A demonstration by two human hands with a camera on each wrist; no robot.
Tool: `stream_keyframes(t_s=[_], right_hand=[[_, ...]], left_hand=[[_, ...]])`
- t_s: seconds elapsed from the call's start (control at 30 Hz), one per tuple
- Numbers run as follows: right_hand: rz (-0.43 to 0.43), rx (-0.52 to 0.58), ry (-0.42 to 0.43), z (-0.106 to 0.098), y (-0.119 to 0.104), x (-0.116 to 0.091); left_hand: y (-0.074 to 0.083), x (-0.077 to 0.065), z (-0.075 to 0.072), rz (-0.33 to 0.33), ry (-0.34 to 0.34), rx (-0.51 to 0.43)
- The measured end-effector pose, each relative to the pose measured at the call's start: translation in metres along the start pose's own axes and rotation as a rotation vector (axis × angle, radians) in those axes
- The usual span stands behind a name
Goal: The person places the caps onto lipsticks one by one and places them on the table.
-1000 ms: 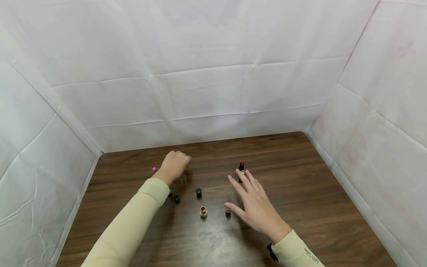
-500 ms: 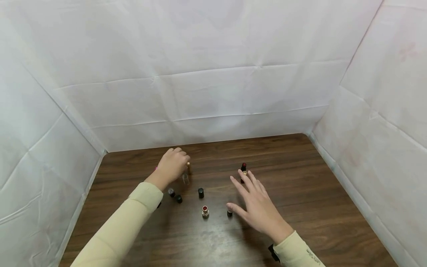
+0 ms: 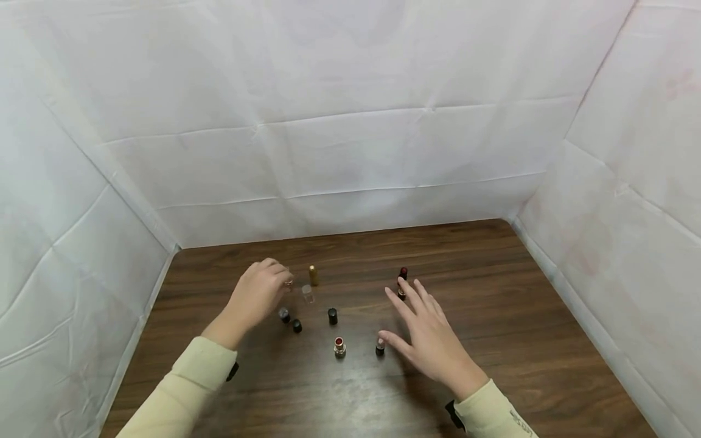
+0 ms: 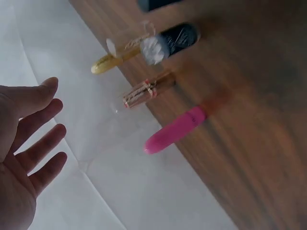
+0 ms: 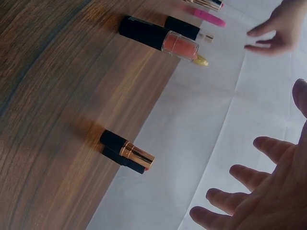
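Your left hand (image 3: 257, 293) and right hand (image 3: 431, 337), spread and empty, seem mid-arranging; next likely calls for pinching the gold-cased red lipstick (image 3: 339, 348).

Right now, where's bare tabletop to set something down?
Free: tabletop between the right hand and right cloth wall; near side of the gold-cased red lipstick; between gold tube and red-tipped black lipstick.
Crowded: beside the left hand, around the clear tube and black cylinder.

left hand (image 3: 255, 294): thumb apart, fingers loosely bent | right hand (image 3: 432, 339): palm down, fingers spread
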State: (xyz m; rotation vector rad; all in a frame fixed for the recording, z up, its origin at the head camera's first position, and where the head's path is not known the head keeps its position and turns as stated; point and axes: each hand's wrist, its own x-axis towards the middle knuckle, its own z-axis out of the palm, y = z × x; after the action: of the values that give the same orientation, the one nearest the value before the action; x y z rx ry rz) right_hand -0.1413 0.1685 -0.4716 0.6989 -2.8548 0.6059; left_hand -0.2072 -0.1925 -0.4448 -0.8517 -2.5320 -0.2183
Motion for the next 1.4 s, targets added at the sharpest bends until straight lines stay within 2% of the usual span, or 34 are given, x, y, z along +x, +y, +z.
stream_keyframes(t_s=[0.2, 0.3, 0.4, 0.53, 0.67, 0.8, 0.97, 1.1, 1.23, 1.4], right_hand=[[-0.001, 0.000, 0.002, -0.001, 0.001, -0.003], [0.004, -0.004, -0.002, 0.000, 0.004, -0.006], [0.008, -0.006, -0.002, 0.001, 0.006, -0.008], [0.018, 0.004, -0.007, 0.005, 0.007, -0.009], [0.033, 0.012, -0.016, 0.008, 0.007, -0.012], [0.040, 0.019, -0.024, 0.009, 0.005, -0.013], [0.041, 0.031, -0.024, 0.009, 0.002, -0.015], [0.040, 0.024, -0.023, 0.010, 0.001, -0.015], [0.038, 0.015, -0.013, 0.009, 0.002, -0.017], [0.029, 0.001, -0.013, 0.010, 0.003, -0.023]], left_hand=[[0.015, -0.035, 0.001, -0.061, 0.020, -0.050], [0.024, -0.048, 0.009, -0.088, -0.003, -0.068], [0.029, -0.055, 0.021, -0.109, -0.028, -0.079], [0.031, -0.055, 0.037, -0.104, -0.045, -0.077], [0.032, -0.045, 0.052, -0.063, -0.093, -0.039], [0.031, -0.036, 0.061, -0.030, -0.152, 0.010], [0.027, -0.034, 0.063, -0.010, -0.176, 0.052], [0.027, -0.035, 0.063, -0.018, -0.185, 0.044], [0.029, -0.035, 0.061, -0.018, -0.171, 0.034], [0.034, -0.035, 0.060, 0.014, -0.152, 0.038]])
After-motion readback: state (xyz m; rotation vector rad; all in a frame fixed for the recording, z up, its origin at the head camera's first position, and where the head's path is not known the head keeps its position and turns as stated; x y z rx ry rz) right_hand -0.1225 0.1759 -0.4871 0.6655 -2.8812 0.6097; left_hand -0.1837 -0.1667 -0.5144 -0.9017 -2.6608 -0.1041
